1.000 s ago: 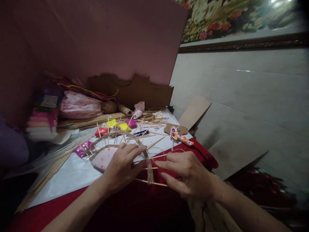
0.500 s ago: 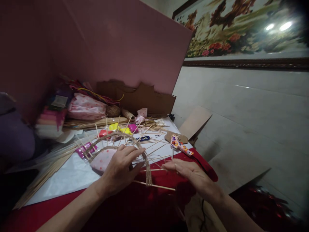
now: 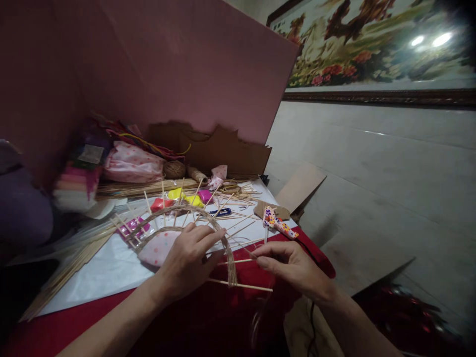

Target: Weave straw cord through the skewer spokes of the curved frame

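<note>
My left hand (image 3: 186,258) is closed on a half-round frame of bamboo sticks with twine (image 3: 231,267) woven through it in an arch. Thin sticks (image 3: 253,287) poke outward all round the arch. Pale fabric with pink dots (image 3: 159,247) covers the inner part, partly hidden by the left hand. To the right of the frame, the thumb and fingers of my right hand (image 3: 297,267) pinch a thin strand of twine (image 3: 243,247) that runs back toward the weave. A flower-patterned glue gun (image 3: 278,225) lies just beyond the right hand.
Behind the frame lie a blue craft knife (image 3: 222,212), loose sticks and yellow packets (image 3: 194,200). A twine ball (image 3: 174,169), dotted fabric bundle (image 3: 133,162) and torn cardboard (image 3: 223,151) are at the back. Long sticks (image 3: 69,270) lie at the left. Red cloth (image 3: 122,317) covers the front edge.
My right hand has turned and its fingers have closed from a flatter pose into a pinch on the strand. The left hand and frame have barely moved.
</note>
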A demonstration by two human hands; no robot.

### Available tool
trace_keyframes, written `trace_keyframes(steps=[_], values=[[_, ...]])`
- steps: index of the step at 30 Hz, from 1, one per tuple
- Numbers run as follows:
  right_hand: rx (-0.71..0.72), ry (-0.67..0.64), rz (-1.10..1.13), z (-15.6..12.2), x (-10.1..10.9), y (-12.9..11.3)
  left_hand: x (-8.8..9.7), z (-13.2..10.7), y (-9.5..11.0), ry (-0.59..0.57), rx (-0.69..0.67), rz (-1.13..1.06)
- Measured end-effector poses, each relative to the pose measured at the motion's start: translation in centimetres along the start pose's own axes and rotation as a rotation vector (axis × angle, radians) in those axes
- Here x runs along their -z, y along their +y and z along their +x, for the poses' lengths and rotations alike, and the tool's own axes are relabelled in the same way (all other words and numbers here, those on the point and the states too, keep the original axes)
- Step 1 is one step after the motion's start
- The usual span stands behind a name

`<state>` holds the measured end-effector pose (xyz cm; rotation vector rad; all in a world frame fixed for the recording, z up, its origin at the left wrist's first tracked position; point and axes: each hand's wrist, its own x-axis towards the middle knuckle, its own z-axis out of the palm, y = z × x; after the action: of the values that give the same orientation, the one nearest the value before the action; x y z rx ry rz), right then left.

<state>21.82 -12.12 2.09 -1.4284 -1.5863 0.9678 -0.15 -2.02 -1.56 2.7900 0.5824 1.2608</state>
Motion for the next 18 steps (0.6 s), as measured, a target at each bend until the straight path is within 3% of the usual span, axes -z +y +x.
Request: trace_keyframes(steps=[5,8,11,15,18], values=[[0.084,0.064,-0.256,-0.2,1.1,-1.4,-0.2,-0.1,0.0,-0.044,-0.001,0.014],[0.059,0.044,-0.247,-0.1,1.3,-1.4,-0.2,-0.1,0.1,-0.017,-0.008,-0.003],[-0.010,-0.022,-0.030,0.3,1.2,0.0,-0.1,-0.1,0.1,0.028,-0.014,-0.036],[-0.186,-0.128,0.432,1.1,1.0,2.1,0.1,-0.2,0.2,0.043,-0.027,-0.075],[-0.305,-0.297,0.543,1.7,0.1,2.6,0.2,-0.2,0.3,0.044,-0.037,-0.088]])
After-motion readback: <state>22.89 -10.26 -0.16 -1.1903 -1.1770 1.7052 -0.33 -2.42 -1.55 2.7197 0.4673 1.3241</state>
